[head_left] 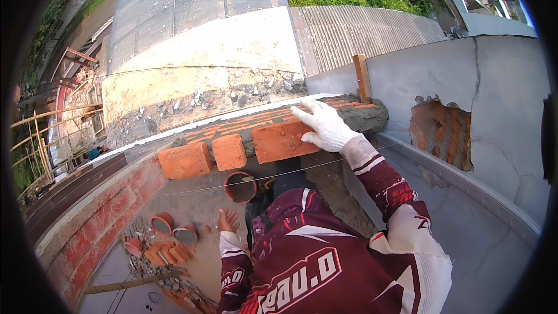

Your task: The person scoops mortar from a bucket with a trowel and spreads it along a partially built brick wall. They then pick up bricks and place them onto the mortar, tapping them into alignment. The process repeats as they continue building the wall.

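Note:
My right hand (325, 127), in a white knit glove, rests at the right end of an orange brick (279, 143). Its fingers are spread over the wall top and the thumb lies against the brick. Two more bricks, a smaller one (229, 152) and a larger one (185, 160), sit to the left along the near edge of the brick wall (244, 123), where grey mortar shows. Lower down, my bare left hand (228, 220) hangs with fingers apart, holding nothing. An orange-rimmed bucket (240, 187) stands just beyond it.
A thin string (279, 174) crosses in front of the wall. A wooden stake (361, 78) rises at its far right. Below left are buckets (161, 224), stacked bricks (168, 253) and a bamboo pole (128, 285). The grey side wall has a broken hole (440, 132). Rubble-strewn roofing (197, 52) lies beyond.

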`<state>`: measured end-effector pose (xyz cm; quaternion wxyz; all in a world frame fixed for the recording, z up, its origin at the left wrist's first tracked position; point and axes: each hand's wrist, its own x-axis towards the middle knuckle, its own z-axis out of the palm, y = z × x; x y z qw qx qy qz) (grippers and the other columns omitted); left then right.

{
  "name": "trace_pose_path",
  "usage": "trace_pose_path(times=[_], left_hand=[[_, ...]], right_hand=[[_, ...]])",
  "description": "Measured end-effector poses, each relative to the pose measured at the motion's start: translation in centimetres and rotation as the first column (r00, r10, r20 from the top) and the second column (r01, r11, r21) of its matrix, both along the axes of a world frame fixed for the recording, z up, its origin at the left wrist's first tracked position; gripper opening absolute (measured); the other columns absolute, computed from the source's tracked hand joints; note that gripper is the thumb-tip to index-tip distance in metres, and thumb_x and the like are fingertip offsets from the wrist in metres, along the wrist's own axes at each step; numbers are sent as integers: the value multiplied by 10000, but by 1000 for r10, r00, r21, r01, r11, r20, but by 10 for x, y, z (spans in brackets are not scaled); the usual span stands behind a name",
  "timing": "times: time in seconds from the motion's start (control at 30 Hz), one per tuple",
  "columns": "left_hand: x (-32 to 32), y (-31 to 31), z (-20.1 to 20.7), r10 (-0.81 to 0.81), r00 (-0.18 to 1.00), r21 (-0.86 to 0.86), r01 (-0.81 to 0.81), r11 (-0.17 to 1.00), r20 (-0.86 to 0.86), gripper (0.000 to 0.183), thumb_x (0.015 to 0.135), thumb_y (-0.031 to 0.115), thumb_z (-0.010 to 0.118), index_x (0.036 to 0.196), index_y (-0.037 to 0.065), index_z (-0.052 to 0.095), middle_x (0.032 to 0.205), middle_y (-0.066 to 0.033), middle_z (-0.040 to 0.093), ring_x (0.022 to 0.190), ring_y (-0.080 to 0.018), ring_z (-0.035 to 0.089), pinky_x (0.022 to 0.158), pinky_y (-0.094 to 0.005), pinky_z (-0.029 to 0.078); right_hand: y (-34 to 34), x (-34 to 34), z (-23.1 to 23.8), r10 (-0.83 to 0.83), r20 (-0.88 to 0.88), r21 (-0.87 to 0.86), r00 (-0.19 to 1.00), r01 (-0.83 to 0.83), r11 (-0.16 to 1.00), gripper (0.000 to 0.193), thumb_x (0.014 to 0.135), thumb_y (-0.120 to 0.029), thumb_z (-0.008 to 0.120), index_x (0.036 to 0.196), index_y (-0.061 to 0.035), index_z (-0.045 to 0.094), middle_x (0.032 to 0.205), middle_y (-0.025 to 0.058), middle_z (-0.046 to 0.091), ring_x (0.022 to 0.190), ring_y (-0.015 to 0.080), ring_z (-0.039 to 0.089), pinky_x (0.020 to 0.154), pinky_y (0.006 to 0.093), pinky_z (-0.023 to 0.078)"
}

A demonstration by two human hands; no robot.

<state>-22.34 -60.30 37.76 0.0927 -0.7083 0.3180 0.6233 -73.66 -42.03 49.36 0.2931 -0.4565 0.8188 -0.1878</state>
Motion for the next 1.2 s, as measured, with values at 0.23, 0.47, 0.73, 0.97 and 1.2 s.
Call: trace_pose_path(times=[0.23,0.47,0.73,0.97,1.2], left_hand=[[51,54,12,-70,988,-21,74,997,138,640,928,556,702,1343,77,610,1171,-114,701,1081,-249,655,901,-433,493],[158,160,-27,-229,968,-105,240,965,103,349,895,351,795,1074,56,741,883,-37,685,768,-168,636,664,-315,503],[205,169,-6,-271,940,-90,294,952,205,354,895,315,784,1113,40,731,907,-54,693,770,-175,645,645,-323,514],[235,197,-20,-212,963,-128,234,964,165,363,896,283,774,1147,27,722,927,-70,701,773,-180,652,628,-331,522],[301,254,-77,-277,952,-144,294,945,128,375,896,251,764,1181,13,713,947,-85,708,775,-186,660,611,-339,531]], right_hand=[[6,-62,25,-262,-160,-91,952,250,964,436,919,-118,661,1353,-91,633,1265,162,680,1138,374,648,980,454,531],[-15,17,-5,131,-148,159,980,-107,981,727,813,-239,794,1473,-136,506,1397,120,586,1248,370,576,1035,485,479],[-6,36,-29,172,-247,162,953,-135,978,760,759,-149,795,1464,-140,509,1400,123,582,1220,346,567,960,466,496],[7,106,30,-266,-314,-542,911,58,839,508,867,-149,735,1339,-28,590,1162,171,674,1090,393,625,935,470,504],[62,258,-16,153,-65,-164,986,-162,973,460,898,-217,691,1323,-58,618,1144,174,697,1072,387,644,932,482,521]])
